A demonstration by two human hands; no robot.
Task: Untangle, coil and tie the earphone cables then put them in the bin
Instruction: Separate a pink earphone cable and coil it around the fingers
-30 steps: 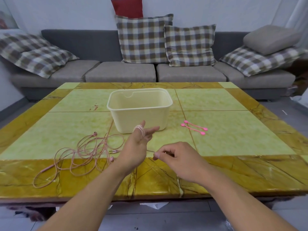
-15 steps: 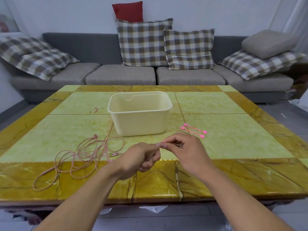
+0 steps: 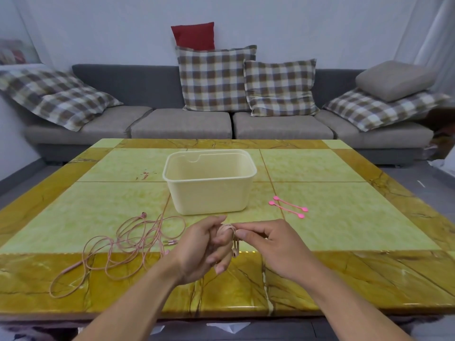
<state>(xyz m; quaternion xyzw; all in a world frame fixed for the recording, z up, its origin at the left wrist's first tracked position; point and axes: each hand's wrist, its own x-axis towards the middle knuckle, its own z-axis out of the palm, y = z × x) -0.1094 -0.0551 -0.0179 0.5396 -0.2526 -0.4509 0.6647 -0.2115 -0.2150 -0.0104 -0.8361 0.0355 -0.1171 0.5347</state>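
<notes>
In the head view, the left hand (image 3: pixel 197 247) held a small coil of pink cable (image 3: pixel 227 228) wound round its fingers, while the right hand (image 3: pixel 268 244) pinched the coil's loose end, earbuds dangling below. The ties (image 3: pixel 288 209) lay at two o'clock from the grip, long axes running toward four o'clock, nearer the right hand. The bin (image 3: pixel 209 183) stood at twelve o'clock with nothing between. A second tangled cable (image 3: pixel 123 244) sprawled at nine o'clock on the table (image 3: pixel 344 230).
</notes>
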